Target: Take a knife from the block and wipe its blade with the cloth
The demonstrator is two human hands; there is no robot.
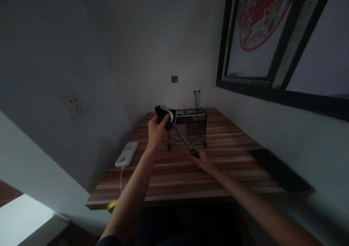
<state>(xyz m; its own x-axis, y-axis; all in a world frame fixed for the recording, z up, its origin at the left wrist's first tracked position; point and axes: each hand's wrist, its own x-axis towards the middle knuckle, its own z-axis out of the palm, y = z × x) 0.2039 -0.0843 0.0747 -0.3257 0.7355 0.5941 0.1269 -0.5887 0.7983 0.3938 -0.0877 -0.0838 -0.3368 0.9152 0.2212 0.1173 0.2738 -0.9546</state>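
Dim corner of a room, with a striped wooden tabletop (218, 173) set against two pale walls and a dark-framed window with a red paper cutting at upper right. At the far middle of the tabletop stands a small clear tank (191, 128) with a dark frame. The left hand (156, 129) is raised at the tank's left top corner, its fingers (163, 120) curled shut around a black cloth-like head with a white band (165, 112). From this head a thin rod (182, 137) slants down and nearer to the right hand (203, 160), which lies low on the tabletop and pinches the rod's dark lower end (194, 152). A metal can (197, 99) stands behind the tank; a white power bank (127, 154) with its cable lies at the near left, a dark flat slab (280, 168) at the right.

Risks, as judged: the head is held touching or just beside the tank's rim, so a push along the rod could shift or tip the tank; poor light makes contact hard to judge; a sweeping left forearm could catch the cable.
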